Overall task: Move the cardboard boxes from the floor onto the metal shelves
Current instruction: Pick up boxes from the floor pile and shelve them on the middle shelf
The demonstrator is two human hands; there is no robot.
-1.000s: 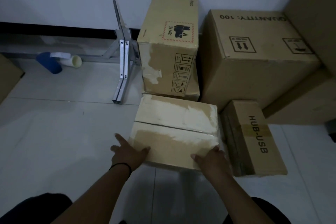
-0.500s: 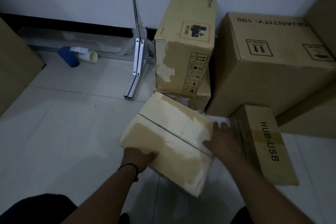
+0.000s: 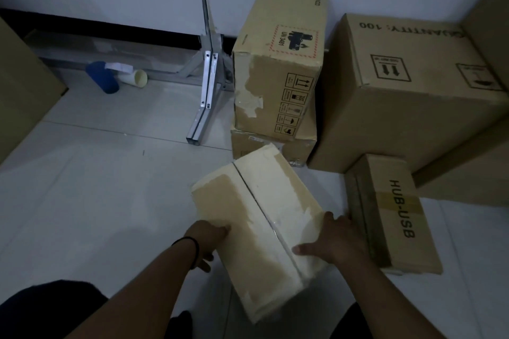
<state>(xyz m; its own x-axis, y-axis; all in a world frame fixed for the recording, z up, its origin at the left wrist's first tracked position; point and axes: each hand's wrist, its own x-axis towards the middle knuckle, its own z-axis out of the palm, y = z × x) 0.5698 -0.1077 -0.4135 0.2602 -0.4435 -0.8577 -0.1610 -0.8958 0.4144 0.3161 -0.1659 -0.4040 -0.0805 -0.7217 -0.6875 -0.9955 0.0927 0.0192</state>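
Observation:
A pale cardboard box with torn tape patches and a centre seam is lifted off the white floor, tilted and turned lengthwise toward me. My left hand grips its left side with fingers curled underneath. My right hand holds the right side, thumb on top and fingers round the edge. On the floor behind stand a tall box with a UN 3481 label, a flat box under it, a large QUANTITY 100 box and a long HUB-USB box.
A metal frame leg rises from the floor left of the labelled box. A blue roll and a cream tube lie by the wall. Big cardboard boxes close in at the left edge and the right edge.
The pale box has come up off the floor and swung round, its near end now pointing at me. Both hands shifted from its front edge to its sides.

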